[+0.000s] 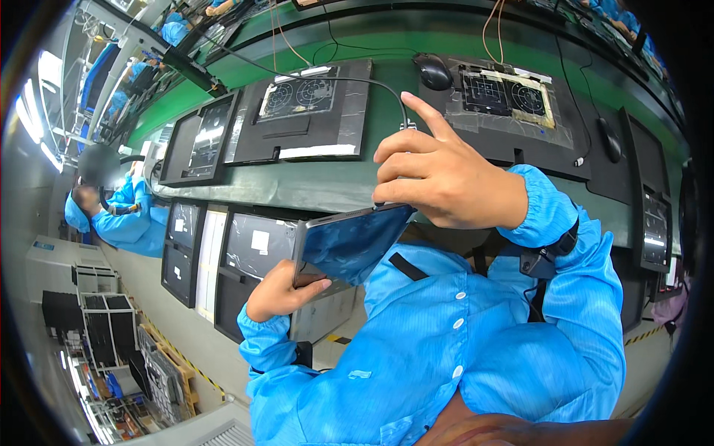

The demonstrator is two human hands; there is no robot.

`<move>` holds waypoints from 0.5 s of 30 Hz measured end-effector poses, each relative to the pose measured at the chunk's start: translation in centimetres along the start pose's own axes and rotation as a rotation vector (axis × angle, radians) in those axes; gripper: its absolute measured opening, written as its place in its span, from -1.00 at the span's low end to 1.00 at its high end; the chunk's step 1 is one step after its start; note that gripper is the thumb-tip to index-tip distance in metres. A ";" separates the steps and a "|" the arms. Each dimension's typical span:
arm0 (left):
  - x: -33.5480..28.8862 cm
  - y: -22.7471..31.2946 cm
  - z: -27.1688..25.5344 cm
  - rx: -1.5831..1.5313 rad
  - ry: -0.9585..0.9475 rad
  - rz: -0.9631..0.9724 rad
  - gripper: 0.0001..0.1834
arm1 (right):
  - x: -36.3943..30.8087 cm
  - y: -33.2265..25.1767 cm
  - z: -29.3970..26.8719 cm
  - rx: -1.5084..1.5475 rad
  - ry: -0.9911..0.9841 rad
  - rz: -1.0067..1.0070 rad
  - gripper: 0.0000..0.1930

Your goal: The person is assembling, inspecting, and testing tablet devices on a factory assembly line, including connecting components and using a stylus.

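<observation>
A tablet-like device (357, 241) with a dark, glossy screen is tilted in front of my body. My left hand (286, 290) grips its lower left corner, thumb on the screen side. Above its upper edge is my right hand (454, 167), with the index finger raised and the other fingers curled. A thin black cable (372, 79) arches down from the upper left into those curled fingers. Where they meet the device's top edge, a small dark plug end (379, 204) shows; whether it sits in a port is hidden.
On the green bench (327, 182) lie black fixture boards (342, 111) with target patterns, a black mouse (433, 72) and another mouse (608, 140). Black trays (249, 245) with wrapped panels stand below the bench's near edge. A person in blue (134, 219) sits at the left.
</observation>
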State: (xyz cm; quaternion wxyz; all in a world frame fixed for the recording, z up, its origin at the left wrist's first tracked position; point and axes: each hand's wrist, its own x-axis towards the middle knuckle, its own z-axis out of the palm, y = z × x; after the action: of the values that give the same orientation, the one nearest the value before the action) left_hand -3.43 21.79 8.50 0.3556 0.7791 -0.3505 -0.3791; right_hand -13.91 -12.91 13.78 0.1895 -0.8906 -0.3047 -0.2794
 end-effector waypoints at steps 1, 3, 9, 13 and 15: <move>0.1 0.1 0.3 -0.012 0.022 0.047 -0.74 | -0.2 -0.1 0.0 -0.002 0.005 0.002 -0.68; 0.1 0.1 1.0 -0.044 0.048 0.073 -0.74 | -0.4 -0.2 -0.1 0.005 0.006 0.013 -0.70; -0.2 -0.3 1.0 0.043 0.012 0.064 -0.75 | -0.5 -0.2 0.2 0.026 -0.003 -0.009 -0.71; -0.3 -0.3 1.3 0.008 0.029 0.079 -0.77 | -0.1 -0.2 0.3 0.031 -0.056 -0.020 -0.72; -0.4 -0.2 1.3 0.016 0.044 0.076 -0.77 | 0.3 -0.1 0.4 -0.001 -0.064 -0.039 -0.72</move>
State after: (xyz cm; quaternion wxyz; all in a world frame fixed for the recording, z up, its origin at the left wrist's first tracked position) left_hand -4.64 21.80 7.86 0.3710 0.7762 -0.3750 -0.3454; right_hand -13.67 -12.53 13.68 0.1736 -0.8931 -0.3278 -0.2545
